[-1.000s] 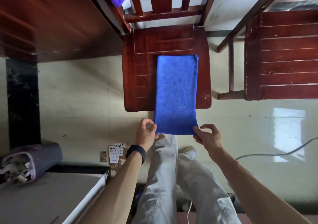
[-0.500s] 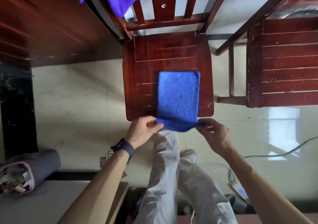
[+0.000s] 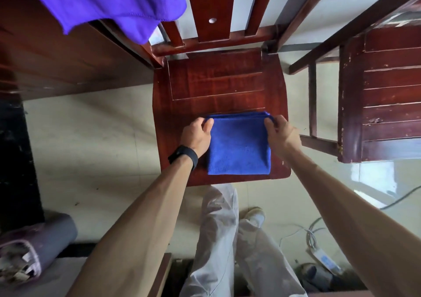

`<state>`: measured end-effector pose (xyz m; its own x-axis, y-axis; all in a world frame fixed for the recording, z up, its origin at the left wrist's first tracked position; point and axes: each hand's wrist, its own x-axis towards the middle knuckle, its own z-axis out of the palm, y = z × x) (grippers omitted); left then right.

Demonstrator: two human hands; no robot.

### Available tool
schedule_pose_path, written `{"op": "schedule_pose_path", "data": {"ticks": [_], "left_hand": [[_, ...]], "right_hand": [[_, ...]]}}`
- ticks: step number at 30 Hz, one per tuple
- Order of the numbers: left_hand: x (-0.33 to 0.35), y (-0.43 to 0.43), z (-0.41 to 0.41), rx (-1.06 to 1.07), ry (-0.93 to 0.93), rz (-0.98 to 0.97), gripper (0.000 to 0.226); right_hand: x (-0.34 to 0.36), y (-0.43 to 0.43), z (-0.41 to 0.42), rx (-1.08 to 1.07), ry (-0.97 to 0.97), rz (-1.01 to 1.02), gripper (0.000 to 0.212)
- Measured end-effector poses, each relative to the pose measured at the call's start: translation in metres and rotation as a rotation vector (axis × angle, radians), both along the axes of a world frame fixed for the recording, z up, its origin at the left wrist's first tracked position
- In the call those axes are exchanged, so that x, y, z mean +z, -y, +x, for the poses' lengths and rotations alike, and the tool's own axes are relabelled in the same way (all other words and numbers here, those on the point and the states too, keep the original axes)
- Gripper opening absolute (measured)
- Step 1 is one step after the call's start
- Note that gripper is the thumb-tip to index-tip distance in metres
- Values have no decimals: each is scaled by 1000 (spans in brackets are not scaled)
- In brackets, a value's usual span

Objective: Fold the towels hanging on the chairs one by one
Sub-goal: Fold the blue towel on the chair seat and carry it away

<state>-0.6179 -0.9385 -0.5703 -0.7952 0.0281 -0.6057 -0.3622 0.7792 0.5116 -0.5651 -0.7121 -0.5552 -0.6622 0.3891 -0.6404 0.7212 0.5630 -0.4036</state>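
Observation:
A blue towel (image 3: 239,146) lies folded into a near square on the front part of the red-brown chair seat (image 3: 218,84). My left hand (image 3: 197,133) pinches its far left corner, and my right hand (image 3: 281,134) pinches its far right corner. Both corners are held down at the far edge of the fold, where several layers show. A purple towel (image 3: 109,2) hangs over the backrest of the chair at the upper left.
A second wooden chair (image 3: 387,96) stands close on the right. A dark wooden table (image 3: 57,64) fills the upper left. A rolled grey mat (image 3: 38,244) lies at the lower left. Cables and a power strip (image 3: 323,258) are on the floor at the lower right.
Both hands lifted the near end of the blue towel, which hung over the seat's front edge, and carried it away from me onto the far end, halving the towel.

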Motion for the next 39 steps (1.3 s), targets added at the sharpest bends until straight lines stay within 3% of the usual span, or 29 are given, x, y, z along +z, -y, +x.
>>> {"op": "schedule_pose_path", "data": {"ticks": [8,13,16,18,20,22,24,28,32,35,39], "left_hand": [[-10,-3,-6,-40,-1,-96,43],[-8,-7,-9,-124,-32,-225,42],[-4,-7,-1,-143,-227,-278,32],[0,-6,13,-206,-430,-333,32],[3,-9,35,-337,-569,-336,42],[2,-15,56,-500,-576,-279,53],[-8,-20,71,-615,-503,-284,60],[-34,-10,79,-615,-405,-332,65],[-40,-9,78,-557,-380,-308,75],[-31,-10,75,-376,-302,-308,82],[-13,6,69,-215,-420,-167,66]], "right_hand": [[-11,2,-11,59,-31,91,40],[-12,2,-19,1,111,175,44],[-12,4,-14,-219,106,128,42],[-8,12,0,-250,-76,193,36],[-5,26,24,-69,-345,320,27],[-8,44,48,210,-453,371,26],[-19,52,65,451,-414,356,45],[-43,37,72,580,-259,325,66],[-50,34,77,415,-208,320,81],[-42,40,73,270,-177,280,84],[-19,30,59,-36,-229,172,71]]}}
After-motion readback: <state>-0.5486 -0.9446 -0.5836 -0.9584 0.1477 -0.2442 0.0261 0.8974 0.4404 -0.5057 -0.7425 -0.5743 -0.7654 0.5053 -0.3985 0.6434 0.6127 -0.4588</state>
